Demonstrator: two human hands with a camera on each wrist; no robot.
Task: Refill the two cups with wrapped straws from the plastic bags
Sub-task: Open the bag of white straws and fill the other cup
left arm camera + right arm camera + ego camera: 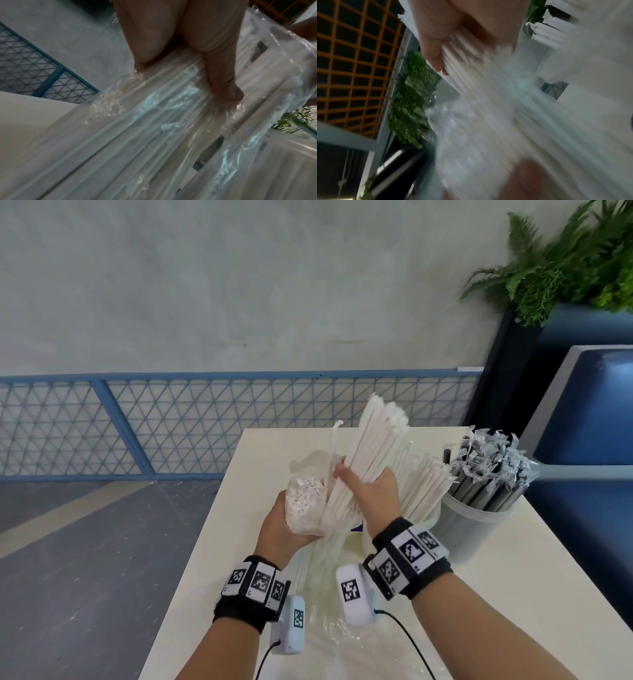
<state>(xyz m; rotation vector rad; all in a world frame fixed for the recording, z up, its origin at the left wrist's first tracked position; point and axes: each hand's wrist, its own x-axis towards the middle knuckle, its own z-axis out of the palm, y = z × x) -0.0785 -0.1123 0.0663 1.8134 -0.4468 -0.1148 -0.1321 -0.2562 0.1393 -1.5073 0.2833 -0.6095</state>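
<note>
Above the cream table (219, 563), my left hand (279, 527) grips a clear plastic bag (305, 501) of white paper-wrapped straws from below. My right hand (368, 491) grips a thick bundle of white wrapped straws (371, 446) that sticks up out of the bag. Behind my right wrist, a cup (430, 517) holds more white wrapped straws (423, 484). To its right, a translucent cup (479, 529) is packed with black straws in clear wrappers (493, 470). In the left wrist view my fingers (224, 83) press on the bag (154, 121). In the right wrist view my thumb (435, 51) lies along the white straws (467, 65).
Crumpled clear plastic (342, 642) lies on the table near my wrists. A blue mesh railing (205, 422) runs behind the table, a blue seat (589, 419) stands at the right, and a fern (561, 265) hangs over it. The table's left edge drops to a grey floor (85, 559).
</note>
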